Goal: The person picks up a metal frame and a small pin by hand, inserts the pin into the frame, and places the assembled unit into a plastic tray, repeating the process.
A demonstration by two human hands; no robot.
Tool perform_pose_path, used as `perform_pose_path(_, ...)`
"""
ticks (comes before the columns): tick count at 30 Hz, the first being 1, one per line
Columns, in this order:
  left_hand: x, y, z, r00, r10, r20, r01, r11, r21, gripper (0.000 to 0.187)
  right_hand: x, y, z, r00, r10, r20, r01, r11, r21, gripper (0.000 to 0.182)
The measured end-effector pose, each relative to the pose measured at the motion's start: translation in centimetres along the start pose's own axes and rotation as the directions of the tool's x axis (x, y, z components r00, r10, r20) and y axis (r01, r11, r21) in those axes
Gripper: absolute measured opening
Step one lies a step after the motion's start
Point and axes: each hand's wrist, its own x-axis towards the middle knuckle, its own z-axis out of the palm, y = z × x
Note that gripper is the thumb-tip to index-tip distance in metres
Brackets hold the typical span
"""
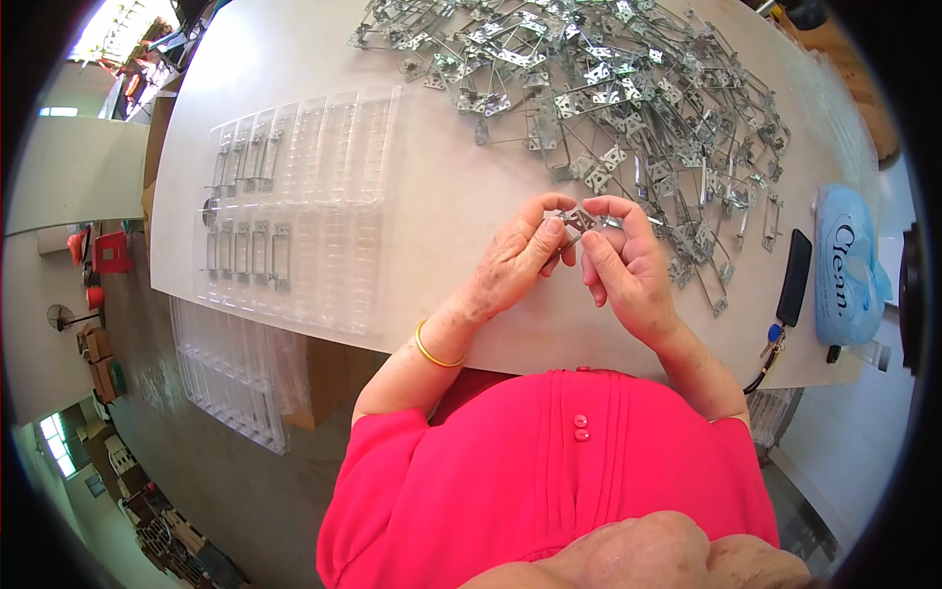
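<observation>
Between both hands, in front of my chest, is a small metal bracket (579, 220) with punched holes. My left hand (520, 250), below a yellow bangle on the wrist, pinches its left side. My right hand (628, 260) grips its right side with thumb and forefinger. A large heap of loose metal brackets with thin rods (599, 79) lies just beyond the hands. To the left, a clear plastic tray (329, 265) holds several similar metal pieces in two rows at its left part; its right compartments show no metal pieces.
A blue "Clean" packet (846, 265) and a black phone-like object (796, 277) with keys lie at the table's right. More clear trays (231, 383) are stacked below the left table edge. Boxes and a fan stand on the far-left floor.
</observation>
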Motion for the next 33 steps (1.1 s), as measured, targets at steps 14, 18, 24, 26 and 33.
perform_pose_path(14, -0.2, -0.4, 0.3, 0.968, 0.244, -0.058, -0.196, 0.879, 0.435, 0.043, -0.3, -0.6, 0.1, 0.996, 0.088, -0.030, -0.089, 0.996, -0.028, 0.029)
perform_pose_path(18, -0.1, -0.5, 0.5, 0.965, 0.256, -0.053, -0.200, 0.852, 0.484, 0.042, -0.3, -0.7, 0.1, 0.996, 0.083, -0.037, -0.085, 0.996, -0.041, 0.029)
perform_pose_path(24, -0.2, -0.8, 0.2, 0.965, 0.260, -0.031, -0.213, 0.849, 0.484, 0.039, -0.4, -0.8, 0.1, 0.998, 0.060, -0.036, -0.064, 0.988, -0.141, 0.031)
perform_pose_path(26, -0.2, -0.7, 0.4, 0.935, 0.351, 0.055, -0.313, 0.743, 0.592, 0.038, -0.3, -1.1, 0.0, 0.993, 0.108, -0.051, -0.115, 0.982, -0.150, 0.032)
perform_pose_path(33, -0.4, -0.5, 0.4, 0.944, 0.328, 0.020, -0.286, 0.789, 0.543, 0.040, 0.3, -0.7, -0.8, 0.987, 0.155, 0.037, -0.156, 0.987, 0.040, 0.034)
